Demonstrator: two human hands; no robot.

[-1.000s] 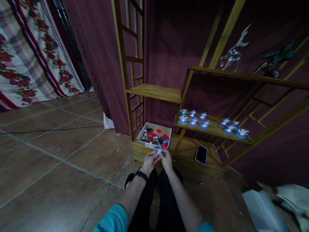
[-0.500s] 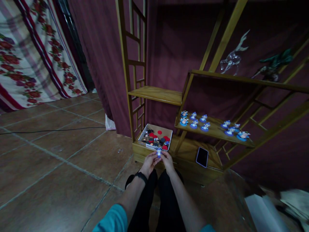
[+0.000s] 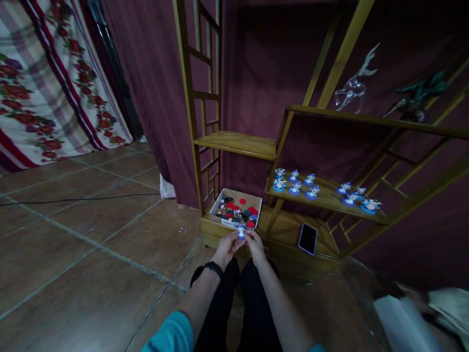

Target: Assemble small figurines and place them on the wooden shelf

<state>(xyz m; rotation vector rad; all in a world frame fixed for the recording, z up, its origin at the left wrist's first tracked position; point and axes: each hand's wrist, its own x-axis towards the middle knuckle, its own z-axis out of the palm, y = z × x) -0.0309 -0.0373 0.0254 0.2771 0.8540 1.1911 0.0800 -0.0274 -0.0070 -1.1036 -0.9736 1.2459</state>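
Note:
A small purple-and-white figurine (image 3: 241, 231) on a round purple base is held upright between my two hands, just in front of the cardboard box. My left hand (image 3: 227, 244) grips it from the left, fingers closed at its base. From the right, my right hand (image 3: 254, 240) pinches the same figurine. Behind them, the shallow box (image 3: 215, 214) holds red and black discs and several small figures in a jumble. Up on the shelf to the right, several similar figurines (image 3: 295, 188) stand in groups on purple or blue bases.
A phone (image 3: 307, 239) lies on the low wooden ledge at right. Higher up, a clear glass deer (image 3: 353, 88) and a dark green sculpture (image 3: 417, 98) stand on the upper shelf (image 3: 366, 117). A black cable (image 3: 80, 199) crosses the tiled floor at left.
Almost nothing differs. Both hands stay in place around the figurine, and the view has shifted very slightly.

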